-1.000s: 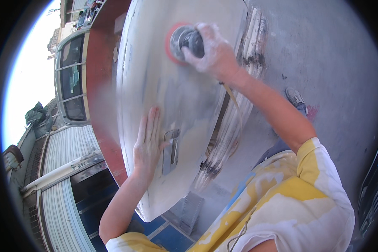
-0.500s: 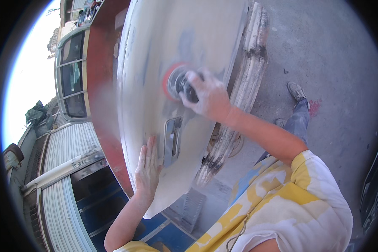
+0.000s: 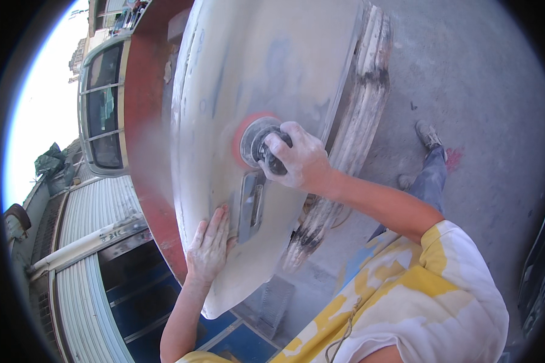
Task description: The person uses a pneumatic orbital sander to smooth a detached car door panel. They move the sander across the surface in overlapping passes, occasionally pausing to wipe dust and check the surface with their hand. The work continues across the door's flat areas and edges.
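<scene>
A large pale vehicle panel, patched with grey and coated in dust, stretches in front of me. My right hand is wrapped round a round sander with a black and grey body. Its red-edged disc rests on the panel just above a rectangular handle recess. Dust whitens the fingers. Beside that recess, my left hand lies flat on the panel near its left edge, fingers stretched out and holding nothing.
A long, dirty white bumper-like piece runs along the panel's right side. Grey concrete floor spreads beyond it. A red surface, a parked van and white roller shutters are on the left.
My right hand has drawn the sander down the panel, closer to the handle recess. My left hand has shifted slightly and stays flat.
</scene>
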`<state>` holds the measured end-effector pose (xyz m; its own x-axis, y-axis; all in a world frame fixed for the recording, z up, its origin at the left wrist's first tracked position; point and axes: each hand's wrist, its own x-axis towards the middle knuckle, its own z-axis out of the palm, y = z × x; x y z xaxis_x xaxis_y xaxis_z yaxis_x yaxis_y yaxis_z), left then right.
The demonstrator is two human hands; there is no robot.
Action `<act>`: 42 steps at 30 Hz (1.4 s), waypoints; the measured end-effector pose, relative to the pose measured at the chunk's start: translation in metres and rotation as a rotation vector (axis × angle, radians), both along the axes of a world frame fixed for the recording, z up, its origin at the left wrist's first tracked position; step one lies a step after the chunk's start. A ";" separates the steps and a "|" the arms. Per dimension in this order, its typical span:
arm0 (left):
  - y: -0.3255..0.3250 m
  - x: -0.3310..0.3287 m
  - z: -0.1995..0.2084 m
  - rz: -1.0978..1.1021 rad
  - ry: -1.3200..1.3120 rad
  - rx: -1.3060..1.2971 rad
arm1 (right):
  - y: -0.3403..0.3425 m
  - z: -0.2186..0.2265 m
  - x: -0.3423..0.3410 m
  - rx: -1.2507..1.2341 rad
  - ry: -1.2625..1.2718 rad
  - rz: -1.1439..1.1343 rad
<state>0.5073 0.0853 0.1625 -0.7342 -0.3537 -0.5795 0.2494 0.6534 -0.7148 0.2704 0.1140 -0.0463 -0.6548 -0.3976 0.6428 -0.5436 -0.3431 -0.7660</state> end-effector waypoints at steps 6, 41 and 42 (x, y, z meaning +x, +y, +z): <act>-0.001 -0.001 -0.001 -0.021 0.029 0.033 | 0.003 0.001 -0.006 0.009 0.056 0.045; -0.006 -0.079 -0.041 0.010 -0.117 -0.107 | -0.040 -0.002 -0.138 0.196 0.012 -0.021; -0.009 -0.088 -0.046 0.015 -0.100 -0.107 | -0.049 -0.001 -0.158 0.183 -0.020 -0.047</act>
<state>0.4191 0.0765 0.1166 -0.6689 -0.4278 -0.6079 0.3134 0.5793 -0.7524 0.1120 0.0648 -0.0472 -0.6871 -0.4756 0.5492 -0.5401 -0.1712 -0.8240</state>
